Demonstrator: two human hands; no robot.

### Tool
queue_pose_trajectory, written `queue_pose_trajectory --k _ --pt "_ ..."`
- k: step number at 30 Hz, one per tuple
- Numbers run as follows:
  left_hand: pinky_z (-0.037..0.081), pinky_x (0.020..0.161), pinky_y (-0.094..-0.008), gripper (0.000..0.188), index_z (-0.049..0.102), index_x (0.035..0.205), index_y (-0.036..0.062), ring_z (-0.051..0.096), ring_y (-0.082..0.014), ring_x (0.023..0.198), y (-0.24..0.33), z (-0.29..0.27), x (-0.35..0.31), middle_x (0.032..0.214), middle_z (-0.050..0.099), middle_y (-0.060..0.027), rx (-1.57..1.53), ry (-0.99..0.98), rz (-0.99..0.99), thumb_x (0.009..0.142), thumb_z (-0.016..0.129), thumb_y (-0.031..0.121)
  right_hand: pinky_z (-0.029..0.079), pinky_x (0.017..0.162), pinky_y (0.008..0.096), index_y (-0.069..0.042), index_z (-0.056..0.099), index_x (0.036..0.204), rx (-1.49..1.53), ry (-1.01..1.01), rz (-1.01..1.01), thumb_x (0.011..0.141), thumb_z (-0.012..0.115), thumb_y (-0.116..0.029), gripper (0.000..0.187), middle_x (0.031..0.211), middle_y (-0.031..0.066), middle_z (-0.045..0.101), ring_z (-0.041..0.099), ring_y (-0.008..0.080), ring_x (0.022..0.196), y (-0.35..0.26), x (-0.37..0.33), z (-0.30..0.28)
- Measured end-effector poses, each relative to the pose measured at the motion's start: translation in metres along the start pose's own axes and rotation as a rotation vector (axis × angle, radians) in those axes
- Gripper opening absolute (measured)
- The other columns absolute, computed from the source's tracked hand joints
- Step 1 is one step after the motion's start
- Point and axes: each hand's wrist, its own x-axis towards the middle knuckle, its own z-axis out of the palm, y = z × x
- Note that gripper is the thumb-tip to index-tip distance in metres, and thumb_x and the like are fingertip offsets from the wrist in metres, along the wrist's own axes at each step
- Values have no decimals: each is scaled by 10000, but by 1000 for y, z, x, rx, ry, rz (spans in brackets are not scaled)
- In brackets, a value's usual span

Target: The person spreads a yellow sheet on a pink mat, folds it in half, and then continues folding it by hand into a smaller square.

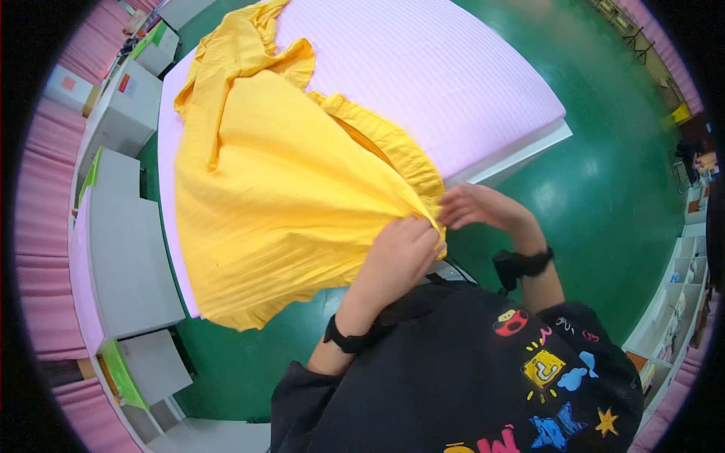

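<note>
Left fingers (pixel 425 237) pinch yellow garment (pixel 257 174) at near corner; right fingers (pixel 458 205) alongside, grip unclear

L grip (pixel 404 251) curled, palm dn; R grip (pixel 479 207) nr it, blurred, wrist (pixel 532 240) bent.

Left fingers (pixel 424 232) on yellow ruffled fabric (pixel 257 174)
</note>
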Motion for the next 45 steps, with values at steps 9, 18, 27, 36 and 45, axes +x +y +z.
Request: queue_pose_trajectory --k 9,18,27,36,45 --pt "436 703 -334 197 561 848 17 551 -269 796 0 65 -38 816 570 -100 -287 -108 -444 778 625 191 462 858 337 -16 447 1195 282 -161 111 777 632 -107 466 1108 82 561 560 179 978 1 58 12" --pt "456 679 -296 179 567 894 -6 583 -185 734 7 113 -150 796 617 -105 -215 57 -1150 825 565 159 432 864 290 2 459 1197 -60 -64 183 765 648 -140 493 1108 74 571 554 165 1005 48 39 -11" --pt "463 721 -274 157 544 906 -22 596 -159 783 -17 85 -148 820 617 -99 -373 295 -1168 844 529 122 384 959 345 3 395 1252 415 -221 16 820 587 -103 484 1229 82 498 485 199 1127 64 35 14" --pt "441 675 -337 273 473 900 -10 523 -246 691 -131 67 -256 789 538 -120 120 894 -1305 694 616 98 387 936 329 28 462 1189 254 187 -169 842 560 -107 385 1182 83 531 513 198 1080 114 59 11" --pt "381 775 -391 534 488 925 -62 470 -285 853 -168 -123 -386 906 478 -175 711 1331 -1309 690 730 351 383 954 355 -39 393 1264 473 147 -266 846 534 -83 443 1230 62 493 474 192 1130 110 50 40"
